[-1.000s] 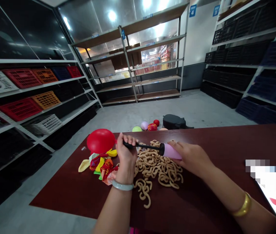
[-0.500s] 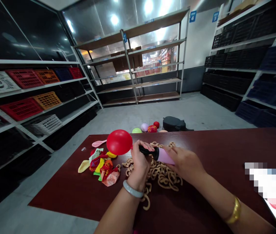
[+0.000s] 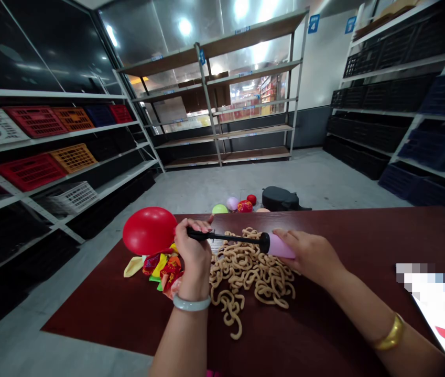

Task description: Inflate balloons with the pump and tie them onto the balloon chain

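Observation:
My left hand [image 3: 191,250] is closed around the black front end of a hand pump, where a red balloon [image 3: 149,230] is fixed and partly blown up. The pump's thin black rod [image 3: 234,239] is drawn out between my hands. My right hand [image 3: 308,254] grips the pink pump barrel [image 3: 281,246]. Both hands hover just above the dark red table [image 3: 344,235]. Under them lies a heap of tan curled pieces [image 3: 246,269]. Limp balloons [image 3: 159,267] in several colours lie beside my left wrist.
Several inflated balloons [image 3: 238,203] and a black bag [image 3: 281,199] rest on the floor beyond the table. Metal shelves with coloured crates [image 3: 29,170] line the left; dark crates fill the right-hand shelves [image 3: 403,104]. A blurred white object [image 3: 438,298] sits at the table's right edge.
Half a second ago the pump was pushed together with my hands close. Now my left hand has moved left, the rod is drawn out, and the red balloon has shifted left with it.

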### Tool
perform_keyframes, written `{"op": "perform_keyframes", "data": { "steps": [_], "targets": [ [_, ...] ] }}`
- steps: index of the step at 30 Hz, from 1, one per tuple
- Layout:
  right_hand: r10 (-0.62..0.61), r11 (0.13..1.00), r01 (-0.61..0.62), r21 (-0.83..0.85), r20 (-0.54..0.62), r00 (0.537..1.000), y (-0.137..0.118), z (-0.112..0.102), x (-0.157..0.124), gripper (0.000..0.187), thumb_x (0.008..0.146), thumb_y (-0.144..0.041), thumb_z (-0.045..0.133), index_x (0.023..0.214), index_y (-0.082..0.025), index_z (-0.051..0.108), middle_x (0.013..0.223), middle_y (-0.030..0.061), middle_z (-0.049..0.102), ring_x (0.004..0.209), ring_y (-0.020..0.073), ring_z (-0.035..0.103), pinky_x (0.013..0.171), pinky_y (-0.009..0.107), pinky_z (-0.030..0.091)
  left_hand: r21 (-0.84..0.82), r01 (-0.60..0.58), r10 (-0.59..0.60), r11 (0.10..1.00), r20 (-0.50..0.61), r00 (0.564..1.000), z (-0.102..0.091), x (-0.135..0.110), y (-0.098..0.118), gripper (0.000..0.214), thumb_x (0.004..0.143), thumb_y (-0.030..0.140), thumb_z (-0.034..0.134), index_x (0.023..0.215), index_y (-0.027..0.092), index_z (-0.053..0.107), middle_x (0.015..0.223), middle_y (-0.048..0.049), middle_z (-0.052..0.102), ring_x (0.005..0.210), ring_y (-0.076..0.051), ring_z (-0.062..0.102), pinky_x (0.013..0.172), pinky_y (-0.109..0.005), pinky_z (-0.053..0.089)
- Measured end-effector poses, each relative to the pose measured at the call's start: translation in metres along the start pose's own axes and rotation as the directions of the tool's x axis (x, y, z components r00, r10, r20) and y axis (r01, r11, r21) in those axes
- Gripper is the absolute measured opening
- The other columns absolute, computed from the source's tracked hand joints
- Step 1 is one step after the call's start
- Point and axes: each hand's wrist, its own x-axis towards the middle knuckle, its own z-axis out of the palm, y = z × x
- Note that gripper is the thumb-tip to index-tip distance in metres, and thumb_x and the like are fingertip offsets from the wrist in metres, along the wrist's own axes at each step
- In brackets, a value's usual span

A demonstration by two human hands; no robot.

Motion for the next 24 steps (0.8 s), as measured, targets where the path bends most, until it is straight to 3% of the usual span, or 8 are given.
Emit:
{"op": "perform_keyframes", "data": {
  "steps": [6,11,16,20,24],
  "targets": [
    [0.008,0.998,-0.008,0.059,-0.006,1.0,-0.03,0.003,0.002,0.059,0.081,-0.038,0.059,0.135,-0.022,0.042,0.115,0.0131,0.063,0.095,0.0259,0.063,0.075,0.035,0.05,0.095,0.038,-0.035,0.995,-0.035,0.999,0.023,-0.038,-0.047,0.033,0.084,0.026,0.046,0.053,0.017,0.051,0.046,-0.0009,0.056,0.048,-0.014,0.054,0.085,-0.044,0.048],
    [0.017,0.999,-0.015,0.045,-0.052,0.999,-0.04,-0.001,0.003,0.061,0.079,-0.038,0.062,0.135,-0.022,0.043,0.118,0.0141,0.062,0.097,0.0267,0.062,0.075,0.035,0.051,0.069,0.109,-0.107,0.992,-0.033,0.994,0.031,-0.053,-0.062,0.035,0.086,0.03,0.047,0.053,0.017,0.05,0.047,-0.0022,0.058,0.05,-0.014,0.056,0.079,-0.039,0.049],
    [-0.002,0.999,0.003,0.039,-0.032,0.999,-0.03,0.0,0.003,0.058,0.083,-0.047,0.055,0.135,-0.024,0.043,0.116,0.0125,0.063,0.094,0.0258,0.063,0.073,0.034,0.05,0.006,0.171,-0.171,0.985,0.013,0.985,0.02,-0.033,-0.049,0.037,0.086,0.031,0.045,0.051,0.018,0.047,0.041,-0.0002,0.049,0.042,-0.014,0.048,0.057,-0.031,0.046],
    [-0.022,0.999,0.022,0.035,-0.008,1.0,-0.006,0.005,0.003,0.053,0.084,-0.047,0.055,0.13,-0.023,0.047,0.114,0.0098,0.065,0.09,0.0241,0.065,0.07,0.032,0.048,-0.033,0.118,-0.117,0.992,0.027,0.993,0.003,-0.003,-0.022,0.035,0.084,0.03,0.044,0.051,0.018,0.046,0.042,0.001,0.045,0.043,-0.014,0.047,0.059,-0.033,0.047],
    [-0.017,1.0,0.017,0.024,0.0,1.0,0.01,0.003,0.002,0.052,0.082,-0.044,0.058,0.128,-0.024,0.049,0.107,0.007,0.067,0.088,0.0228,0.065,0.067,0.03,0.045,-0.046,0.09,-0.092,0.995,-0.043,0.995,-0.01,0.016,-0.002,0.034,0.082,0.028,0.043,0.049,0.018,0.043,0.041,0.0022,0.041,0.043,-0.013,0.045,0.059,-0.032,0.046]
  ]
}}
